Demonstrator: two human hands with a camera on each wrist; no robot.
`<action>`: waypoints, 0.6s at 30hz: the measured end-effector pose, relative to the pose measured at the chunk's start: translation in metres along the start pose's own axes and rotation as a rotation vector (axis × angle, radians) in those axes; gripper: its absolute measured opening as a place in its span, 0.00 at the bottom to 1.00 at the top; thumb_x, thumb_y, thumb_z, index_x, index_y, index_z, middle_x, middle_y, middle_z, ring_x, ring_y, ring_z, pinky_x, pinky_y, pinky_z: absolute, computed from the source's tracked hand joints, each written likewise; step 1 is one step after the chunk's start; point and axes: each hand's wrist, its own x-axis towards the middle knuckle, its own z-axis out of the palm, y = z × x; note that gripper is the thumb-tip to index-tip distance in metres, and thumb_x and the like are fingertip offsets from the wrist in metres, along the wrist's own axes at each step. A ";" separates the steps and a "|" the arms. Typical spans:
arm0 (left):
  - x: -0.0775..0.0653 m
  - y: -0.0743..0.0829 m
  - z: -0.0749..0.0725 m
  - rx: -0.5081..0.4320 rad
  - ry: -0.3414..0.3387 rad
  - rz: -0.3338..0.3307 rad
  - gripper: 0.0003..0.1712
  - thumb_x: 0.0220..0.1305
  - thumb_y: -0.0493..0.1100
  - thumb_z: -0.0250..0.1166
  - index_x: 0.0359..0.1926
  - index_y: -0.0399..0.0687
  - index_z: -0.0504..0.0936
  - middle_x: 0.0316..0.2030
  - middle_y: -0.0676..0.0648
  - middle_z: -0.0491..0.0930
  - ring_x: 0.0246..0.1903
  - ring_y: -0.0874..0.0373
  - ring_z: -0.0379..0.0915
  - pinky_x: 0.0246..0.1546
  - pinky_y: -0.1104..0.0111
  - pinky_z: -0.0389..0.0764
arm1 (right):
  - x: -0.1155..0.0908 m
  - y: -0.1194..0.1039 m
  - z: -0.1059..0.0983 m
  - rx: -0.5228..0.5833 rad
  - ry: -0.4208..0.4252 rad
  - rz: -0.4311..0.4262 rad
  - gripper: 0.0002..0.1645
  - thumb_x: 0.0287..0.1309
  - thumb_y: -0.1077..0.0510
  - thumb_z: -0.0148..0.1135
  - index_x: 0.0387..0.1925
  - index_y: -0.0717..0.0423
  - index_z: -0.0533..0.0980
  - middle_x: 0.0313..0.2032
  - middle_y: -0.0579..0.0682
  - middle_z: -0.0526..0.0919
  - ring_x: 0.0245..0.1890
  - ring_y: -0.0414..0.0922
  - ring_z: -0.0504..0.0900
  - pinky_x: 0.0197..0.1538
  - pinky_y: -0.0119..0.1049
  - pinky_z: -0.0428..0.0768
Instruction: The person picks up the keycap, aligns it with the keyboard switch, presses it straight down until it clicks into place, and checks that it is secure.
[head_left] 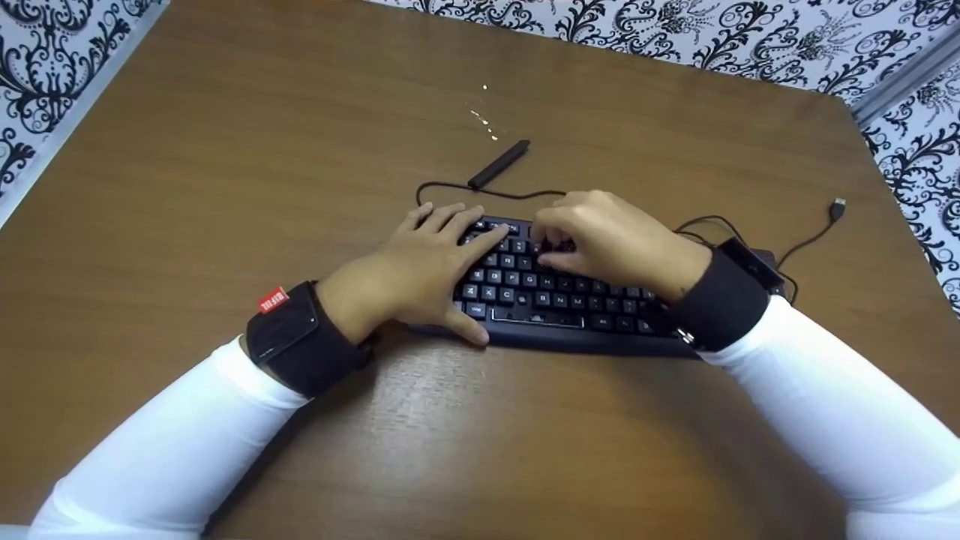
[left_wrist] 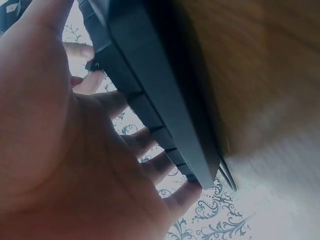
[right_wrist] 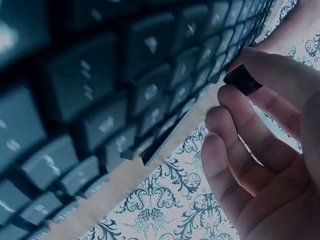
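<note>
Right over the keyboard (head_left: 536, 283), and here's the small black key (right_wrist: 243, 80), between the thumb and fingertips of the right hand (head_left: 611, 244)! The right-wrist view catches it loose in that pinch, just beside the rows of the keyboard; whether it touches them, nobody can tell from here. The right hand comes in from the keyboard's right side, back upward, fingers bent in above its upper middle keys. Over at the keyboard's left end, the left hand (head_left: 420, 274) is spread wide: thumb at the near edge, fingers fanned across the left keys up to the far edge. Beyond the far edge lies a black stick (head_left: 499, 164), slanting, with a cable (head_left: 517, 196) curving along between it and the keyboard. Off past the keyboard's right end, a plug (head_left: 838, 210) sits on the table (head_left: 225, 150). And what's in the way? The right hand itself, hiding the small black key from the head view and covering part of the upper rows, while the left hand blocks the keyboard's left end.
</note>
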 end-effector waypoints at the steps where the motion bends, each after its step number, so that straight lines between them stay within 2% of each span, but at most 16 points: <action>1: 0.000 0.000 -0.001 0.002 -0.001 0.002 0.74 0.41 0.83 0.65 0.81 0.60 0.42 0.80 0.39 0.42 0.79 0.42 0.38 0.78 0.44 0.39 | -0.002 0.000 0.000 0.004 -0.006 0.005 0.10 0.55 0.58 0.72 0.38 0.57 0.82 0.30 0.52 0.84 0.31 0.47 0.82 0.37 0.42 0.83; 5: 0.000 0.001 -0.003 0.010 -0.009 0.000 0.74 0.41 0.84 0.65 0.81 0.60 0.42 0.80 0.39 0.42 0.79 0.41 0.38 0.78 0.43 0.39 | -0.008 -0.001 0.002 0.024 -0.008 0.025 0.11 0.55 0.59 0.73 0.40 0.57 0.82 0.35 0.53 0.87 0.35 0.48 0.84 0.42 0.44 0.85; 8: 0.001 0.002 -0.004 0.010 -0.002 0.002 0.74 0.41 0.84 0.65 0.81 0.60 0.42 0.80 0.39 0.42 0.79 0.42 0.38 0.78 0.43 0.39 | -0.013 -0.001 0.004 0.026 0.024 0.031 0.11 0.54 0.59 0.73 0.39 0.56 0.82 0.36 0.53 0.87 0.36 0.48 0.85 0.42 0.43 0.85; 13: 0.000 0.002 -0.003 0.008 -0.004 0.002 0.74 0.40 0.84 0.65 0.81 0.60 0.43 0.80 0.39 0.42 0.79 0.41 0.38 0.78 0.43 0.39 | -0.020 -0.003 0.010 0.008 0.063 0.042 0.11 0.55 0.58 0.73 0.39 0.55 0.81 0.35 0.52 0.86 0.34 0.47 0.83 0.38 0.42 0.84; 18: 0.001 0.001 -0.001 0.001 -0.012 -0.009 0.74 0.40 0.84 0.65 0.81 0.61 0.41 0.80 0.40 0.41 0.79 0.42 0.36 0.78 0.44 0.37 | -0.025 -0.001 0.017 -0.022 0.105 0.043 0.11 0.54 0.56 0.75 0.34 0.55 0.80 0.33 0.50 0.83 0.34 0.47 0.79 0.39 0.43 0.81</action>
